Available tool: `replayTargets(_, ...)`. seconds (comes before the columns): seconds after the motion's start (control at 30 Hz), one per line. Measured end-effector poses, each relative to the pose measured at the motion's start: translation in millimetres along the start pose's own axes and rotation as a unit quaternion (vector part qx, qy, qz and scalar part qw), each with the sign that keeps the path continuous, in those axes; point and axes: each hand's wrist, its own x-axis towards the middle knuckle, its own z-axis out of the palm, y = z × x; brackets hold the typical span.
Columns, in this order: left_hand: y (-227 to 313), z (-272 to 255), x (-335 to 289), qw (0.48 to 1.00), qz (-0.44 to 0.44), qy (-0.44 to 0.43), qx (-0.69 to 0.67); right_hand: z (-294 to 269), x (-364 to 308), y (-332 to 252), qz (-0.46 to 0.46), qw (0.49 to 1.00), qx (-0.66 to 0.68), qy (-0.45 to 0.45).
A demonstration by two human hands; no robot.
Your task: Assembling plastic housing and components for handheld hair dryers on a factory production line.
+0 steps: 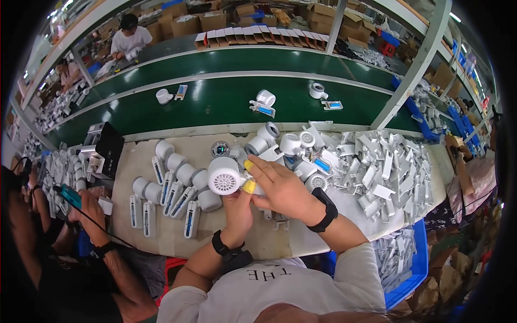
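Observation:
In front of me both hands hold a white plastic device with a round head and a slotted vent grille (224, 176). My left hand (237, 213) grips it from below, just under the head. My right hand (285, 189) closes over its right side; yellow covers (249, 186) are on fingertips there. The device's handle is mostly hidden by my fingers. Left of my hands stand several round-headed units with open handles (172, 197) showing blue strips inside. Close behind and right of my hands lie more white heads (291, 144), one with a blue cell (322, 164) beside it.
A big heap of white plastic shells (385, 172) covers the table's right side. Beyond it runs a green conveyor belt (215, 105) carrying several parts. A black box-shaped machine (102, 151) stands at left. A co-worker's hand there holds a teal tool (70, 196). A blue bin (419, 258) sits lower right.

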Motion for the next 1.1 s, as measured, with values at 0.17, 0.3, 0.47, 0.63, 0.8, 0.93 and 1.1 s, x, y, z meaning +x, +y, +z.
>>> replayTargets(0.17, 21, 1, 7, 0.992, 0.042, -0.045, -0.110, -7, -15, 7, 0.170, 0.963, 0.208, 0.031)
replayTargets(0.3, 30, 0, 12, 0.993, 0.056, -0.014, -0.103, -7, -29, 4, 0.365, 0.788, 0.491, -0.071)
replayTargets(0.47, 46, 24, 8, 0.985, 0.049, -0.060, -0.157, -13, -21, -17, 0.290, 0.870, 0.395, 0.051)
replayTargets(0.63, 62, 26, 8, 0.972, 0.023, -0.115, -0.205, -29, -14, -21, 0.099, 0.968, 0.212, 0.095)
replayTargets(0.8, 70, 11, 29, 0.989, 0.032, -0.147, 0.005, 18, -27, 6, 0.116, 0.990, 0.076, 0.019)
replayTargets(0.93, 129, -41, 95, 0.919, 0.039, -0.088, 0.383, -5, -10, -12, 0.147, 0.976, 0.119, -0.103)
replayTargets(1.1, 197, -185, 174, 0.536, 0.096, 0.123, 0.830, -39, -3, -5, 0.155, 0.973, 0.128, -0.112)
